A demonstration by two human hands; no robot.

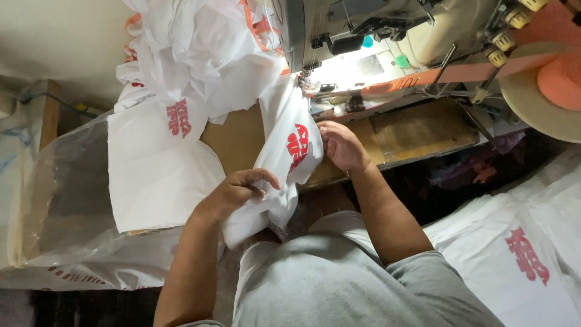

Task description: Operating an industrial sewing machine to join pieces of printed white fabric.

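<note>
Clamped on white fabric, both hands are seen at work below the sewing machine (363, 36). By the right hand (340, 145) the upper edge of the white bag (290, 157) is pinched, just below and to the right of the machine's lit needle area. By the left hand (236, 192) the lower part of the same bag is pressed and gathered, further below the machine and to its left. The bag's long axis is laid from the needle down towards the person's lap, its red print facing up between the two hands. Of the two, the right hand is nearer the needle. A heap of finished white bags (181, 66) is piled left of the machine, on the table (236, 136).
</note>
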